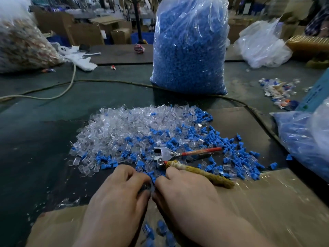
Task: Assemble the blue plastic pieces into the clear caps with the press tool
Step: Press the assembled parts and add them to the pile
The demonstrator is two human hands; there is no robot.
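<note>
Left hand (117, 189): curled; grip hidden
Right hand (185, 191): pinching blue piece (152, 176), likely pre-fitting
Press tool (170, 155): 1 o'clock, idle, reachable

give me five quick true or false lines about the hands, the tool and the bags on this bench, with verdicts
1. The left hand and right hand meet, fingers curled, at the near edge of the heap. True.
2. The right hand grips the press tool. False: it lies on the heap, gripped by neither hand.
3. The tall bag behind the heap holds clear caps. False: it holds blue pieces.
4. Clear caps lie mostly on the heap's left side. True.
5. Both tool handles are red. False: one is red, the other is wrapped in yellowish cloth.
</note>
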